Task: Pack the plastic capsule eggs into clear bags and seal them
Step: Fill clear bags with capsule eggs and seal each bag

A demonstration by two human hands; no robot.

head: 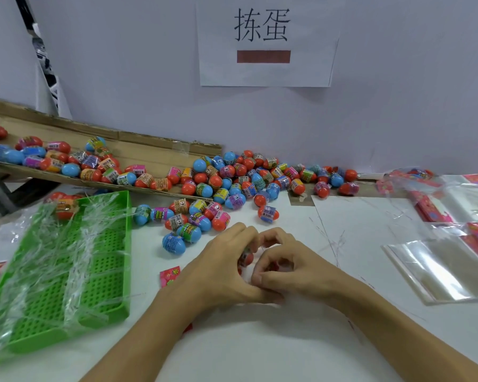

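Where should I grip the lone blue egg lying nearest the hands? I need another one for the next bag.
Pinch the blue egg across its labelled middle, coming from above. It lies on its side on the table, and other eggs crowd its far side, so the top is the freest approach.

Illumination bright, even, diffuse; shadows faint. Glare on the crinkled clear plastic film (53, 260) over the green perforated tray at 9 o'clock. Wide-angle bowing at edges. Stacked clear cellophane bags (436, 268) at 3 o'clock soft, slightly blurred.
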